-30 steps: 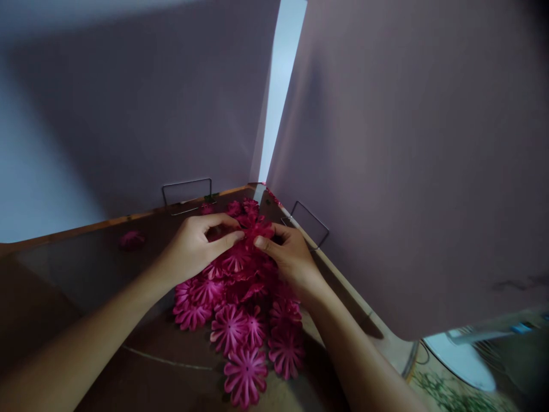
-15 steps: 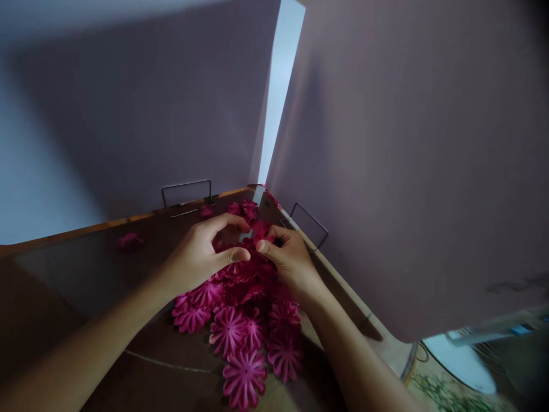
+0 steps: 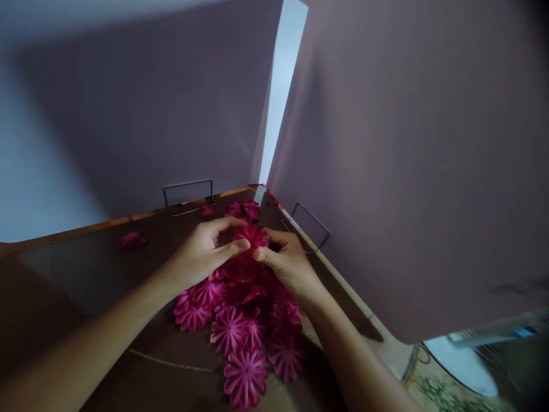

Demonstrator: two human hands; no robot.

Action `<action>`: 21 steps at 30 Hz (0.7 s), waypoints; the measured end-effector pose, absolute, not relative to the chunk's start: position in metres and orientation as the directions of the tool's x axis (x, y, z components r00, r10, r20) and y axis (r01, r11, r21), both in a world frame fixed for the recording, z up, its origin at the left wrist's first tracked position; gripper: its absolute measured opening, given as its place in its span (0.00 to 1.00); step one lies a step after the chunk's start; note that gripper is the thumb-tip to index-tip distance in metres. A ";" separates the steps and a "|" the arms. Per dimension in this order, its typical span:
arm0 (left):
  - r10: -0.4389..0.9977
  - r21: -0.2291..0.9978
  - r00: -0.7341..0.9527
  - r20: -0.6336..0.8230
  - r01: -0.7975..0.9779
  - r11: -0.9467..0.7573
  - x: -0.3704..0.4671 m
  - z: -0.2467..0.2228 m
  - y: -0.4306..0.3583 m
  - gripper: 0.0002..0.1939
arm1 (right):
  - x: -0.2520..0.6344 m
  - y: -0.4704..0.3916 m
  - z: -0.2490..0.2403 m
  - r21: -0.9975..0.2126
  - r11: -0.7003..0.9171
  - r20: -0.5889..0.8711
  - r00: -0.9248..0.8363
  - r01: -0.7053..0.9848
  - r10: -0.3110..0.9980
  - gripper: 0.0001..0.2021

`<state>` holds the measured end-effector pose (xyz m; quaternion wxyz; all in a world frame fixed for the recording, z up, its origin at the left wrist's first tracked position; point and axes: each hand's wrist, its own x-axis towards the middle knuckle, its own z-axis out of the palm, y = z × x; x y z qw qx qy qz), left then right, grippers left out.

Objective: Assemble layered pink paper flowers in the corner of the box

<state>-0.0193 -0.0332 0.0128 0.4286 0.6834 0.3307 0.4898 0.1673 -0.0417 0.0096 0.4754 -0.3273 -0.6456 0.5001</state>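
Note:
Between my two hands, above a heap of flowers, is a pink artificial flower [image 3: 252, 236]. My left hand [image 3: 214, 246] pinches its left side, thumb in front and fingers behind. From the right, my right hand [image 3: 285, 257] grips the same flower between thumb and curled forefinger. Below and nearer to me lies the heap of magenta flower heads [image 3: 229, 329], with rounded, splayed petals; several overlap. A few more flower heads [image 3: 242, 210] lie beyond my hands, and a single one [image 3: 132, 240] is off to the left.
Two upright grey panels [image 3: 171, 126] [image 3: 407, 171] meet near the table's far corner, with a bright gap between them. Wire stands [image 3: 189, 197] [image 3: 306, 227] sit at their bases. At lower right, a white round base [image 3: 465, 366] and green sprigs [image 3: 450, 397] are on the floor.
The flower in my right hand has come down and left, toward me. My left fingers and thumb, apart before, have closed in on it. The heap looks the same.

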 end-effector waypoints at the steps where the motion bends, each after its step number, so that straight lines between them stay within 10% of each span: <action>1: 0.870 0.903 0.298 0.393 0.052 -0.426 -0.019 0.013 -0.034 0.15 | 0.167 -0.042 0.010 -0.950 0.310 0.305 -0.340 -0.041 0.890 0.18; 16: 0.932 0.910 0.009 0.362 -0.219 -0.351 -0.028 0.013 -0.026 0.08 | 0.166 -0.043 0.021 -0.914 0.386 0.365 -0.159 0.127 0.917 0.17; 21: 0.879 0.879 -0.006 0.477 0.031 -0.476 -0.029 0.013 -0.027 0.07 | 0.163 -0.047 0.022 -0.852 0.463 0.437 -0.156 0.244 0.886 0.12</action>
